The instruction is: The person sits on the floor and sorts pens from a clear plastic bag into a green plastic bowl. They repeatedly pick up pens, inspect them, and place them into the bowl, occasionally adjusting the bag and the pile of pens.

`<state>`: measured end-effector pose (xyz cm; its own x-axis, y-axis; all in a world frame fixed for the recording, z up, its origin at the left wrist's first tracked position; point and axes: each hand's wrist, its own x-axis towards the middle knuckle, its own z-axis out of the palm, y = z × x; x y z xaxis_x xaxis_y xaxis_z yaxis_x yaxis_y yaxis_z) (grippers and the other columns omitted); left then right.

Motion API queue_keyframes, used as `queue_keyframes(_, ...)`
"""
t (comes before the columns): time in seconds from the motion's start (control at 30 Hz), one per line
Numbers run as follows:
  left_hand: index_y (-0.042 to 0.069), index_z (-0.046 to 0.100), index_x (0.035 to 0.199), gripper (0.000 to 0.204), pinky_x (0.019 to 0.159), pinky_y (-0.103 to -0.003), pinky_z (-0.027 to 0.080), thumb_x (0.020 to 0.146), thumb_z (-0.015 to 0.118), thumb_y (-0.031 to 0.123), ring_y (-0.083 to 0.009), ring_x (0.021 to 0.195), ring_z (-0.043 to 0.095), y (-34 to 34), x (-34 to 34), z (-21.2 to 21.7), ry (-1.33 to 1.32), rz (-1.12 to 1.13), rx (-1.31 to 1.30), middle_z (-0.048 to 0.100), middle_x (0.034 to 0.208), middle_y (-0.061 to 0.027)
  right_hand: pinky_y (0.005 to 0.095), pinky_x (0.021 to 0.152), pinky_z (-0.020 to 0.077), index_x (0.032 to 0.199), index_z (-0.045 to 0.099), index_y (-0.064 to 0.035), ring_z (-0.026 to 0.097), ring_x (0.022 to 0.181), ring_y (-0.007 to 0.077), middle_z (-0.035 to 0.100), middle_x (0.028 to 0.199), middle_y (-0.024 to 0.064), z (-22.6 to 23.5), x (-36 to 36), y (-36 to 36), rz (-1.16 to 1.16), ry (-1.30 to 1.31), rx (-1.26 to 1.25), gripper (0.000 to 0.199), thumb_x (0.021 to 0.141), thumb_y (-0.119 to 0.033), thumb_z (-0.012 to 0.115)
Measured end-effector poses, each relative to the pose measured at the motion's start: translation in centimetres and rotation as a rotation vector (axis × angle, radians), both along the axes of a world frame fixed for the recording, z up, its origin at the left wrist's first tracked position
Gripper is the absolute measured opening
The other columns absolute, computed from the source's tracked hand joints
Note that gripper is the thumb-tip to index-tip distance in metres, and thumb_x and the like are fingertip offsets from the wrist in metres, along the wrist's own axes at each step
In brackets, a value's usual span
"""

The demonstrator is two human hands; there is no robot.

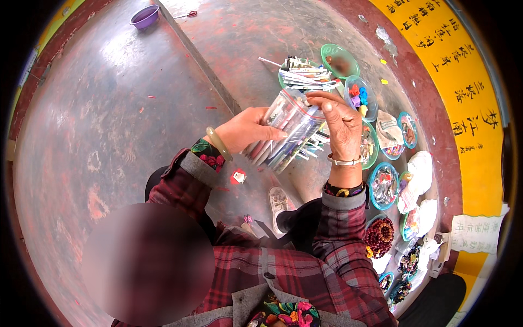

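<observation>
My left hand [246, 129] grips the side of a clear plastic bag [289, 122] stuffed with thin stick-like items. My right hand [339, 122] pinches the bag's top edge from the right, fingers bent over its opening. A pale green bangle sits on my left wrist, a slim band on my right wrist. The bag hangs above the reddish floor, just in front of a green bowl [297, 76] heaped with similar white sticks.
Several round bowls line the right side: a green bowl [339, 59], a bowl of coloured pieces [360, 97], a blue-rimmed bowl [384, 185], a bowl of brown beads [379, 237]. A purple bowl [145, 16] sits far left. A yellow band [463, 92] runs along the right.
</observation>
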<state>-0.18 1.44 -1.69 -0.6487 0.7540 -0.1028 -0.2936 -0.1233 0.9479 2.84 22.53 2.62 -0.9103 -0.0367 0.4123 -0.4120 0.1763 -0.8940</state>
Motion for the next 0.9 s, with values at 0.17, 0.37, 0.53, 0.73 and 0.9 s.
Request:
queue_keyframes(0.17,-0.002,0.052,0.115,0.035,0.08,-0.027,0.047,0.084,0.062,0.012,-0.011,0.089,0.058,-0.1,-0.2,-0.4,-0.081,0.043,0.15,0.061,0.101,-0.0053,0.0357,0.099,0.0324,0.096,0.07,-0.0039,0.045,0.118,0.0237,0.057,0.12,0.0123,-0.1,-0.3,-1.0,0.038,0.144,0.181,0.033,0.087,-0.033,0.057)
queue_keyframes(0.37,-0.002,0.053,0.114,0.033,0.078,-0.027,0.049,0.085,0.061,0.011,-0.0111,0.088,0.059,-0.1,-0.3,-0.4,-0.066,0.119,0.208,0.061,0.102,-0.0059,0.0402,0.103,0.0281,0.097,0.068,-0.0039,0.04,0.124,0.029,0.055,0.123,0.0114,-0.6,-0.7,-1.2,0.022,0.221,0.24,0.032,0.087,-0.032,0.057)
queue_keyframes(0.53,-0.002,0.052,0.117,0.036,0.084,-0.027,0.045,0.083,0.062,0.008,-0.0115,0.093,0.058,-0.3,-0.3,0.4,-0.058,0.099,0.201,0.061,0.105,-0.0051,0.0421,0.102,0.0294,0.094,0.066,-0.0068,0.041,0.123,0.0319,0.056,0.12,0.0109,-0.1,-0.4,-0.7,-0.045,0.249,0.337,0.026,0.083,-0.03,0.061)
queue_keyframes(0.73,-0.002,0.052,0.117,0.037,0.084,-0.027,0.045,0.083,0.062,0.009,-0.0111,0.094,0.057,-0.3,-0.4,0.1,0.005,0.086,0.124,0.061,0.105,-0.0049,0.0435,0.103,0.0283,0.088,0.066,-0.0082,0.04,0.123,0.0337,0.055,0.121,0.0114,0.6,-0.3,-0.8,-0.038,0.233,0.42,0.02,0.076,-0.024,0.067)
queue_keyframes(0.9,-0.001,0.052,0.117,0.037,0.084,-0.027,0.045,0.083,0.063,0.009,-0.0105,0.093,0.057,-0.2,-0.4,-0.3,0.004,0.087,0.118,0.061,0.105,-0.0044,0.0434,0.103,0.0279,0.082,0.067,-0.0071,0.04,0.124,0.0337,0.057,0.12,0.0117,0.8,-0.3,-0.6,-0.036,0.29,0.492,0.017,0.073,-0.021,0.069)
